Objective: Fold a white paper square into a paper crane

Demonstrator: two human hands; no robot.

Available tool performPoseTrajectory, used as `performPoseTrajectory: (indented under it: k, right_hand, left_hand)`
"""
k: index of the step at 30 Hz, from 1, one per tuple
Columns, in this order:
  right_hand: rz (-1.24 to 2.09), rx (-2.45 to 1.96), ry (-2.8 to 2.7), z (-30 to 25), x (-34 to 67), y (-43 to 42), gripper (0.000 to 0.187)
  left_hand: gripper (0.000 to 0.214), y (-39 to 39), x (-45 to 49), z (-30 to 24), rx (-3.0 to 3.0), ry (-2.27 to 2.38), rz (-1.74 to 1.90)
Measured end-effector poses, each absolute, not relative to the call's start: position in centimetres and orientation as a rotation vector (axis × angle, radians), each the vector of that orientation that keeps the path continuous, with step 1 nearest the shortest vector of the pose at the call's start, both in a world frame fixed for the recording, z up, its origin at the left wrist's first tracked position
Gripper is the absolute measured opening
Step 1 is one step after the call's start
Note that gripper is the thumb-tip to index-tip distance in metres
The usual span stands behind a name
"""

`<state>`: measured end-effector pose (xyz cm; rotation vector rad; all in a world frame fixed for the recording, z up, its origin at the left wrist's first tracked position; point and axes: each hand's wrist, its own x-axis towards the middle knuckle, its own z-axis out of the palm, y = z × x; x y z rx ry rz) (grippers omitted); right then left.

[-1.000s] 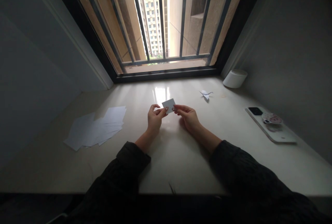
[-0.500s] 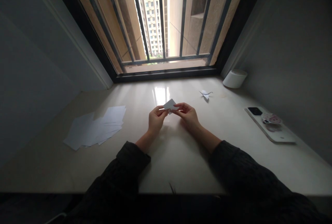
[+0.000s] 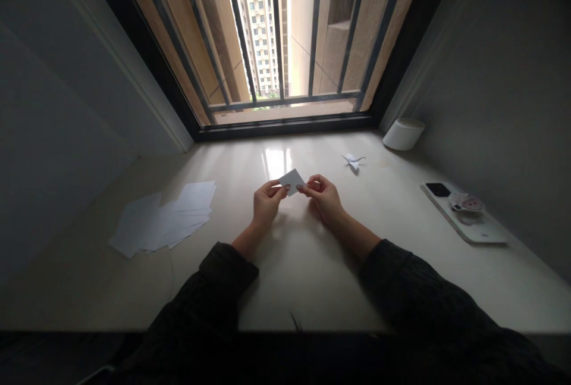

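Observation:
A small folded piece of white paper [image 3: 292, 179], roughly diamond-shaped, is held up over the middle of the pale counter [image 3: 312, 290]. My left hand [image 3: 267, 202] pinches its left corner between thumb and fingers. On the other side, my right hand [image 3: 325, 197] grips the right corner, thumb in front and the other fingers curled behind. Both thumbs show on the near face of the paper; its far face is hidden. Beyond my right hand, a folded paper crane [image 3: 353, 162] rests on the counter.
Several overlapping white paper sheets [image 3: 165, 218] lie at the left. To the right is a white phone [image 3: 473, 224] with a round pinkish grip on its back. A white cylindrical object [image 3: 404, 134] stands in the back right corner, near the barred window [image 3: 285, 46].
My fingers have shifted on the folded paper: the right fingers have drawn back from its front, the thumbs now press its lower sides, and more of its near face shows.

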<state>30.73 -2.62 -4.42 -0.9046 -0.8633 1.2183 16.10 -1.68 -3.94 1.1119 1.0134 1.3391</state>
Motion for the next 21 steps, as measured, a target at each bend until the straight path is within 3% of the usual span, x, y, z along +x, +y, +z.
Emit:
performPoseTrajectory:
  k: [12, 21]
  right_hand:
    - [1.287, -0.877, -0.904, -4.5, 30.5, -2.8, 0.030]
    - [1.255, -0.819, -1.090, -4.5, 30.9, -2.7, 0.031]
  left_hand:
    - [0.045, -1.4, 15.9, -4.2, 1.058, 1.003, 1.376]
    - [0.028, -1.0, 14.7, -3.7, 1.526, 1.247, 1.498]
